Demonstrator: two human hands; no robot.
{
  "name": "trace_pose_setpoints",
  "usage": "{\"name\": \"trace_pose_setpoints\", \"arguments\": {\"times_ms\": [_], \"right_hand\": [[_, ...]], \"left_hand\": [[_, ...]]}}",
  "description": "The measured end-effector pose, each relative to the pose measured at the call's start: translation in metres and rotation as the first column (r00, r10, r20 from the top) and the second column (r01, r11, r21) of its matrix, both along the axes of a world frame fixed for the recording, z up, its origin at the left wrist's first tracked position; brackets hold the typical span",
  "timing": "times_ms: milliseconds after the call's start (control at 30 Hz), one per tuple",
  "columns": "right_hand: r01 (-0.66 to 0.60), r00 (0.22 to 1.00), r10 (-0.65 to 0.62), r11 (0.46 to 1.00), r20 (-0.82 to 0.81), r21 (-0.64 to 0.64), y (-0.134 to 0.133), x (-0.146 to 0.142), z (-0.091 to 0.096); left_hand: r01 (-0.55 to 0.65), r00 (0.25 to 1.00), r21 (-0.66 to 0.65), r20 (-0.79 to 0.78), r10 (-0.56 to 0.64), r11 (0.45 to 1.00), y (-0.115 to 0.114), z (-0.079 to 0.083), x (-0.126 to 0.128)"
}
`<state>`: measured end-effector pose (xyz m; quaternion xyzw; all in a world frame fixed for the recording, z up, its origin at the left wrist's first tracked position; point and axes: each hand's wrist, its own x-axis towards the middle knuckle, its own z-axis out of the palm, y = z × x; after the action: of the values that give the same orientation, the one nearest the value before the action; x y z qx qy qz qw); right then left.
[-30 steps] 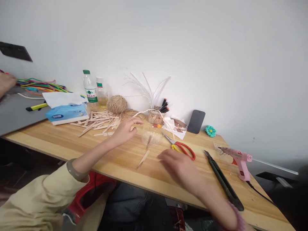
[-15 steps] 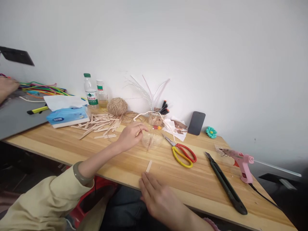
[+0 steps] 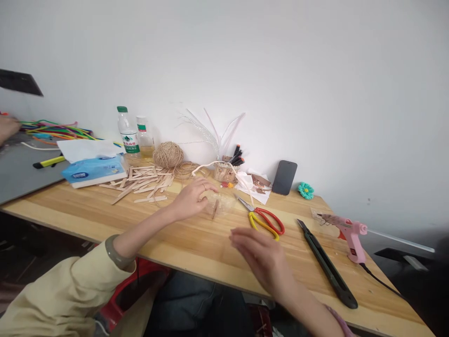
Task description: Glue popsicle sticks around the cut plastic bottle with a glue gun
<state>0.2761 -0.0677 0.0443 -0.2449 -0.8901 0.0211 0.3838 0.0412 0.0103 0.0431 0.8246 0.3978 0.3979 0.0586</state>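
My left hand (image 3: 193,198) reaches over the table with its fingers curved and the thumb apart from them. It is at the left edge of a clear plastic piece (image 3: 226,204), which has a small brown wooden bit (image 3: 215,210) at its front; whether the fingertips touch it, I cannot tell. My right hand (image 3: 261,255) is raised above the table's front edge, fingers pressed together and bent. Whatever is under those fingers is hidden. Just behind it lie scissors (image 3: 270,220) with red and yellow handles, partly covered by the hand.
A utility knife (image 3: 328,264) and a pink glue gun (image 3: 352,234) lie at the right. Craft sticks (image 3: 145,182), a twine ball (image 3: 168,154), a tissue pack (image 3: 94,171) and bottles (image 3: 129,135) stand left. A phone (image 3: 285,178) leans on the wall. Another person's hand (image 3: 9,128) is far left.
My right hand has lifted off the table and moved right. The short wooden strip at its fingertips no longer shows on the table. My left hand has stayed almost in place.
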Motion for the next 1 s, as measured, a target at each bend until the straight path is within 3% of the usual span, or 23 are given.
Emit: {"name": "trace_pose_setpoints", "arguments": {"times_ms": [133, 333, 533, 833, 1000], "right_hand": [[0.115, 0.99, -0.118, 0.993, -0.079, -0.041, 0.031, -0.008, 0.013], [0.207, 0.971, -0.199, 0.977, 0.135, -0.047, 0.058, -0.024, 0.001], [0.27, 0.946, -0.256, 0.962, 0.196, -0.044, 0.068, -0.032, -0.004], [0.226, 0.942, -0.277, 0.94, 0.188, 0.255, 0.079, -0.036, -0.002], [0.226, 0.943, -0.288, 0.922, 0.169, 0.314, 0.081, -0.036, -0.004]], "left_hand": [[0.067, 0.987, -0.088, -0.137, -0.078, 0.994, -0.002, 0.005, 0.009], [0.023, 0.974, -0.189, -0.216, -0.064, 0.982, -0.004, 0.014, 0.011], [0.044, 0.96, -0.266, -0.256, -0.115, 0.963, 0.0, 0.013, 0.007], [0.094, 0.952, -0.278, -0.256, -0.168, 0.956, 0.006, 0.01, 0.007], [0.077, 0.959, -0.259, -0.245, -0.143, 0.963, 0.007, 0.01, 0.009]]}}
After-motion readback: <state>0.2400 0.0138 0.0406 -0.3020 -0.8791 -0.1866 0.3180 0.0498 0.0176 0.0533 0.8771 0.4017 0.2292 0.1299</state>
